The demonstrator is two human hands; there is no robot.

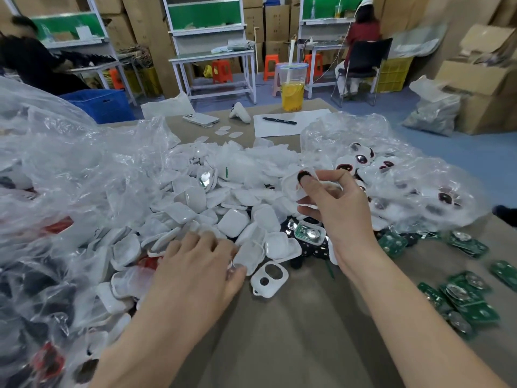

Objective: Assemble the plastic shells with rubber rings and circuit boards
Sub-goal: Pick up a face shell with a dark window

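Observation:
A big heap of white plastic shells (221, 203) covers the middle of the table. My right hand (333, 208) is raised over it and holds one white shell (293, 184), thumb pressed into its dark opening. My left hand (201, 264) lies low at the heap's near edge, its fingers pinching a translucent rubber ring (249, 254). A white shell with two holes (270, 278) lies flat just right of that hand. A green circuit board (309, 233) shows under my right hand. More green boards (464, 301) are scattered at the right.
Clear plastic bags (70, 177) pile up at the left; another bag (405, 177) at the right holds finished shells. At the far edge lie a phone (200, 119), a pen on paper (279, 120) and a yellow drink (292, 92). People sit at benches behind.

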